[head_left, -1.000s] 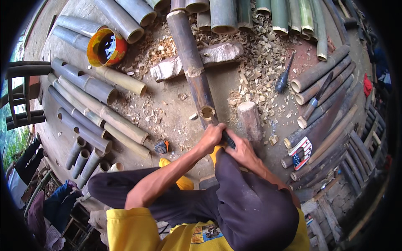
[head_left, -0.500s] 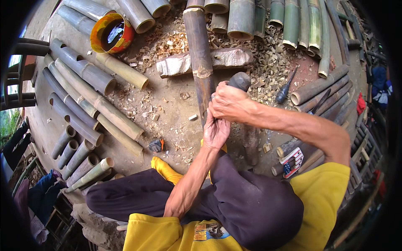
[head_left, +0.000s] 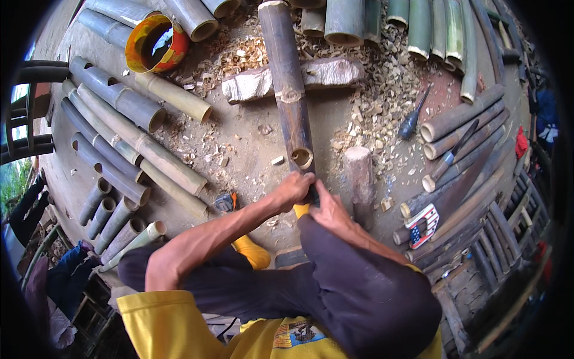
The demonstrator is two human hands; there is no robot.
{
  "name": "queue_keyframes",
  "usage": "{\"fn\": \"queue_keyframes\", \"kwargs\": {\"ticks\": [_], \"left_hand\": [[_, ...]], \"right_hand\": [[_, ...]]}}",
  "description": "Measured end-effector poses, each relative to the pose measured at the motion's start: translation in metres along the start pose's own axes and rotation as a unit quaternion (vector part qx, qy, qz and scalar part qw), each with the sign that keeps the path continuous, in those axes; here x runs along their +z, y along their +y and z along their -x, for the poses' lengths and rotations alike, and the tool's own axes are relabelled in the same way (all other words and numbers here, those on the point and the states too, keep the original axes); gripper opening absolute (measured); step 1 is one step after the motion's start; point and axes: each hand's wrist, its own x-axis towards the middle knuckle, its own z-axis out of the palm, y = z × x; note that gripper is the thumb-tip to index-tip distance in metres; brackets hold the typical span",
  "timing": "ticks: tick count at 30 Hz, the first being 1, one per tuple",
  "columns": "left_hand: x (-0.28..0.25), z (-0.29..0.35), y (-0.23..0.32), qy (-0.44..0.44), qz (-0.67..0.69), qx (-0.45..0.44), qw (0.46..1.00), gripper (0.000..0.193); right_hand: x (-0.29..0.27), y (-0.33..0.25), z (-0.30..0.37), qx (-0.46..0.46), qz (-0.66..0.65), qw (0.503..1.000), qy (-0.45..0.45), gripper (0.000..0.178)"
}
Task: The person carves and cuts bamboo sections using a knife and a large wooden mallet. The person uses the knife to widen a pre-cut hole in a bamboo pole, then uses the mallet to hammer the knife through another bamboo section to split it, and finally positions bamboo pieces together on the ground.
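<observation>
A dark bamboo pole (head_left: 288,69) rests across a pale wooden block (head_left: 246,85) and runs toward me between my knees. In its upper side, just beyond my hands, is a round cut hole (head_left: 302,157). My left hand (head_left: 293,188) is closed in a fist over the near end of the pole. Pressed close on its right is my right hand (head_left: 332,210), fingers curled, the index finger pointing forward. A dark piece shows between the two hands; whether it is a tool handle or the pole cannot be made out.
A round wooden billet (head_left: 359,179) stands right of the pole. Beyond it lie a dark-handled spike tool (head_left: 409,122) and a handsaw (head_left: 422,225) on bamboo lengths. Left are a tape measure (head_left: 225,202), bamboo tubes (head_left: 143,143) and a yellow-red tub (head_left: 133,48). Wood chips (head_left: 382,102) litter the floor.
My hands have dropped nearer to me along the pole, uncovering the hole. The dark rounded handle end above my right hand is out of sight. My left elbow has swung outward.
</observation>
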Motion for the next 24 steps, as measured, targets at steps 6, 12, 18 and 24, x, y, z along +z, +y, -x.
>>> {"fn": "queue_keyframes", "kwargs": {"ticks": [6, 12, 18, 24], "left_hand": [[0.033, -0.013, 0.027, 0.094, -0.053, 0.107, 0.988, 0.029], [0.046, -0.006, 0.035, -0.09, 0.732, 0.179, 0.651, 0.033], [0.033, -0.009, 0.038, -0.03, 0.688, 0.12, 0.715, 0.042], [0.026, 0.003, 0.04, 0.023, 0.343, 0.038, 0.938, 0.03]], "right_hand": [[-0.071, -0.006, -0.014, -0.11, 0.332, 0.936, 0.046, 0.052], [-0.11, -0.078, -0.07, -0.275, 0.619, 0.733, -0.066, 0.027], [-0.096, -0.062, -0.085, -0.305, 0.541, 0.784, 0.024, 0.018], [-0.084, -0.038, -0.023, -0.08, 0.329, 0.941, 0.034, 0.033]]}}
